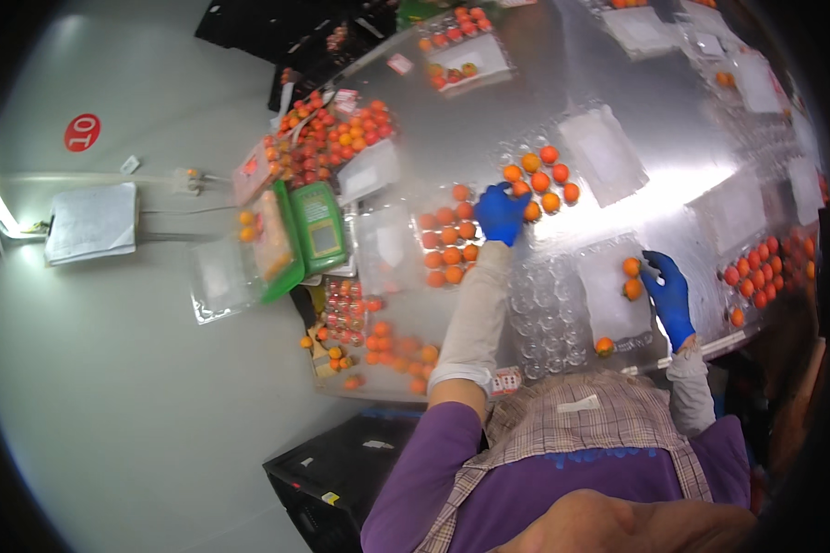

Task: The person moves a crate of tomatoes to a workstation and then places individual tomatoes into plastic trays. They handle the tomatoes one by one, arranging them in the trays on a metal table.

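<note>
My left hand (502,213), in a blue glove, reaches over the steel table between two clear plastic trays of round orange-red fruits, perhaps cherry tomatoes. Its fingertips are by the near left fruits of the upper tray (540,182); whether they grip one is hidden. The other tray (449,236) lies just left of it. My right hand (669,297), also blue-gloved, is curved with thumb and fingers apart, beside two orange fruits (631,278) on a clear lid with a white pad (612,297). Another fruit (604,346) sits near that lid's lower edge. A vacant dimpled tray (546,318) lies between my forearms.
A green scale (319,228) stands left, near a heap of fruits (311,142). Loose fruits (401,354) lie at the near left. More filled trays (756,272) are at the right. A black crate (346,463) stands below the table, and a person's arm (799,401) shows at the right.
</note>
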### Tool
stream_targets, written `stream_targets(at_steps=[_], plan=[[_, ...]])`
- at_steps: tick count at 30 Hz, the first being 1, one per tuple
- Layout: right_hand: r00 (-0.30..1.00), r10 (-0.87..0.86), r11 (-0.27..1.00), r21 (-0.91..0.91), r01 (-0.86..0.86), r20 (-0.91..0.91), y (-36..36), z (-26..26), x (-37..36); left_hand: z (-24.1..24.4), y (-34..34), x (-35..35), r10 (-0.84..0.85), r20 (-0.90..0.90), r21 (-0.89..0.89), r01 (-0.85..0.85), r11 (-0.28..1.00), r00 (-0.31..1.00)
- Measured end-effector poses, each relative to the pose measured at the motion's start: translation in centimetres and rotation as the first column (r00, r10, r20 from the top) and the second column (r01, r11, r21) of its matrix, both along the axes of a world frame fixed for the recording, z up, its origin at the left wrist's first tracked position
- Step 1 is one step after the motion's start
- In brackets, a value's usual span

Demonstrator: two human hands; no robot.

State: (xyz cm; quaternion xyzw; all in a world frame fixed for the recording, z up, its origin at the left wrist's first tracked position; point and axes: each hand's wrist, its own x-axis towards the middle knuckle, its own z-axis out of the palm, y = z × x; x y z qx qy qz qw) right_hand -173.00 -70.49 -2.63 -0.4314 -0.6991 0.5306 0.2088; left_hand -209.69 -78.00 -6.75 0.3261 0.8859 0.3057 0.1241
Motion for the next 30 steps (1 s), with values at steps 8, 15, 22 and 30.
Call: stream_targets(at_steps=[8,15,22,30], plan=[[0.999,-0.028,0.996,-0.089,0.029,0.016,-0.1,-1.3,-0.9,1.5,0.8,1.3,0.082,-0.053,0.095,-0.077,0.993,0.995],[0.999,-0.047,0.989,-0.137,0.046,-0.004,-0.2,-0.4,-1.2,5.5,-0.6,2.1,-0.135,0.650,0.512,-0.301,0.804,0.748],[0.999,0.037,0.989,-0.139,-0.040,-0.026,-0.5,0.9,-3.2,6.0,-4.9,6.7,-0.347,0.880,0.471,-0.502,0.725,0.324],[0.999,-0.003,0.990,-0.143,-0.002,-0.032,-1.0,0.7,-2.1,4.0,-13.5,3.5,-0.175,0.803,0.519,-0.524,0.675,0.569]])
